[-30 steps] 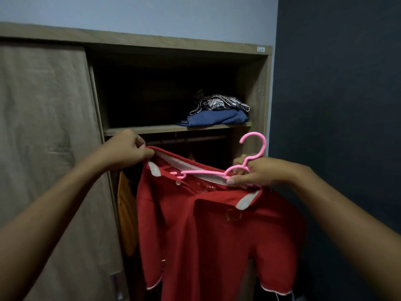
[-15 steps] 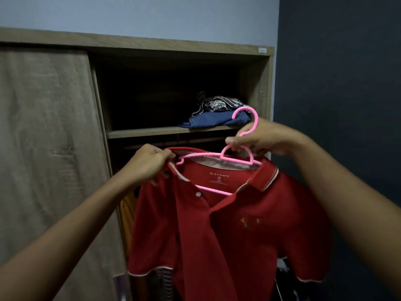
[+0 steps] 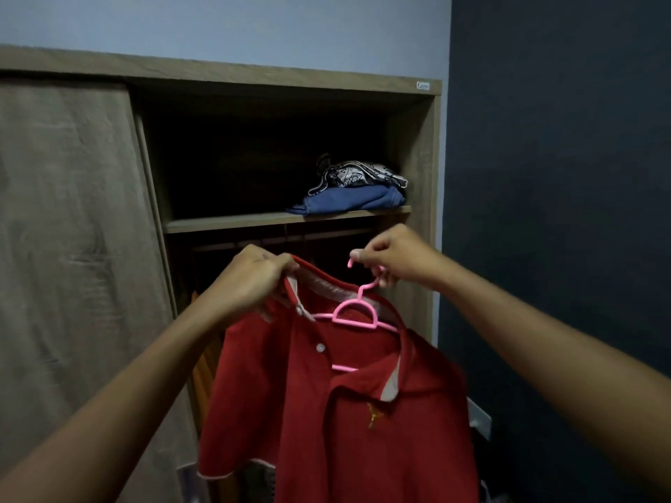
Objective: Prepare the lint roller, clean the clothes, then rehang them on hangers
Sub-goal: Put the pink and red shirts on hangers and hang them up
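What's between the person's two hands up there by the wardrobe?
In the head view, the red polo shirt's collar edge stretches from the left hand toward the right hand, which grips the pink hanger's hook. Behind the gap is the dark wardrobe interior.

Two bare forearms reach in from the bottom corners, ending in the left hand (image 3: 250,281) and the right hand (image 3: 394,254), with no sleeves, watch, rings or bracelets visible on either, and short, unpainted fingernails on the right hand.
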A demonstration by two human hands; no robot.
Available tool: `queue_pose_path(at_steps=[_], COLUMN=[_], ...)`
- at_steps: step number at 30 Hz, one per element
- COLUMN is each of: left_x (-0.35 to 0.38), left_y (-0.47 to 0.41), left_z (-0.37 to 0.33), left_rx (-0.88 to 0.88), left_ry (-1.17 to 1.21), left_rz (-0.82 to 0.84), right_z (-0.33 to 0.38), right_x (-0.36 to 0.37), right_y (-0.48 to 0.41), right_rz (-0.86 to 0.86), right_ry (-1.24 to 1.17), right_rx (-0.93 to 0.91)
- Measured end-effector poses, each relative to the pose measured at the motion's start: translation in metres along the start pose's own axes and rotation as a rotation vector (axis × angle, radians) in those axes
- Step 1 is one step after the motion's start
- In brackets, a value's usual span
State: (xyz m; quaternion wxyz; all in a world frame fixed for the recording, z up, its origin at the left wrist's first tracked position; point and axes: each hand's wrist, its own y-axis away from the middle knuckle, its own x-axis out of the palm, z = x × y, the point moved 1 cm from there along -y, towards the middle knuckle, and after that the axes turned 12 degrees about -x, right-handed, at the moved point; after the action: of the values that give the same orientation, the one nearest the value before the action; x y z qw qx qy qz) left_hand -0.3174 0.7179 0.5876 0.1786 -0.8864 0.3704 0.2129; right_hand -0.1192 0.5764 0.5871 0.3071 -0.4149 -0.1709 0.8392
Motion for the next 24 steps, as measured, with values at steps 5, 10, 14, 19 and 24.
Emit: queue_pose_path(at_steps=[5,10,14,19,24], left_x=[-0.012,-0.019,-0.002,0.007,-0.008], left_y=[0.006,-0.007,-0.021,-0.034,-0.045], left_z=[-0.002,0.01,0.034,0.058,0.079], left_rx=[0.006,0.307,0.33,0.416,0.359], left_ry=[-0.2,-0.438,-0.593,-0.516,-0.357], left_rz=[0.05,-0.291,-0.016,-0.067,-0.112], right_z=[0.019,0.04,0.049,0.041,-0.002], right_x=[-0.011,-0.009,-0.006,-0.014,-0.039], right_y=[-0.005,-0.01,-0.009,-0.003,0.021], right_rz=[-0.094,-0.192,-0.214,-0.179,0.185], right_ry=[0.005,-0.049,-0.033,-0.135,0.288], right_rx=[-0.136,-0.233,-0.27,-0.264,-0.164])
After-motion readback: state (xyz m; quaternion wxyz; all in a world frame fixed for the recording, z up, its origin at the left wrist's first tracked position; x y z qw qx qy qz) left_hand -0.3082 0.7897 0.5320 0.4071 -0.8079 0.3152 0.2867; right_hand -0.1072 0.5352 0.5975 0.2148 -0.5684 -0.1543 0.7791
